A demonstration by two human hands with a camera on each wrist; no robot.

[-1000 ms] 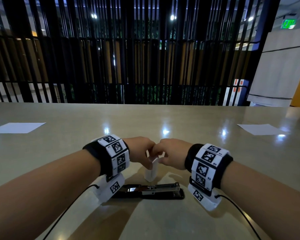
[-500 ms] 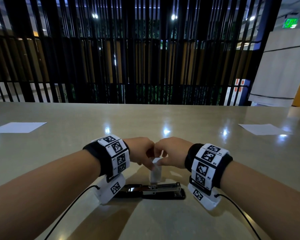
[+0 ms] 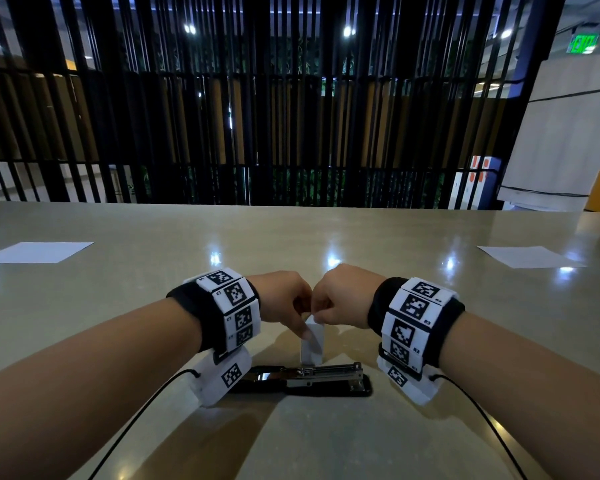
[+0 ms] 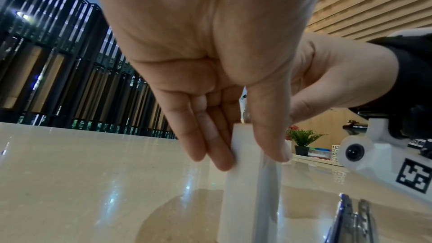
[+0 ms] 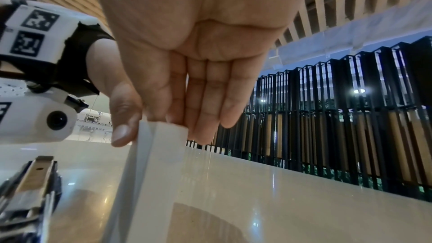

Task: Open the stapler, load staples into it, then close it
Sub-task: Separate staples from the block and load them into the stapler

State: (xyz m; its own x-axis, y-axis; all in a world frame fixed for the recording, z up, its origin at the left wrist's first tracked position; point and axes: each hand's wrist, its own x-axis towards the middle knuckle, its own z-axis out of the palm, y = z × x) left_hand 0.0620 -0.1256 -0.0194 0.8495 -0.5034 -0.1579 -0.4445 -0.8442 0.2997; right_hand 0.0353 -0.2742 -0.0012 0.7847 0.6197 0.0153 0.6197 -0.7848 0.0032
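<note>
I see my left hand and right hand both pinching the upright white staple box, at twelve o'clock from the opened stapler.

Polished beige bench with glossy light reflections. An opened stapler lies flat on it near the front edge, its metal staple channel exposed. A small white box stands upright just behind the stapler. Two white paper sheets lie well apart: one far left, one far right.
</note>
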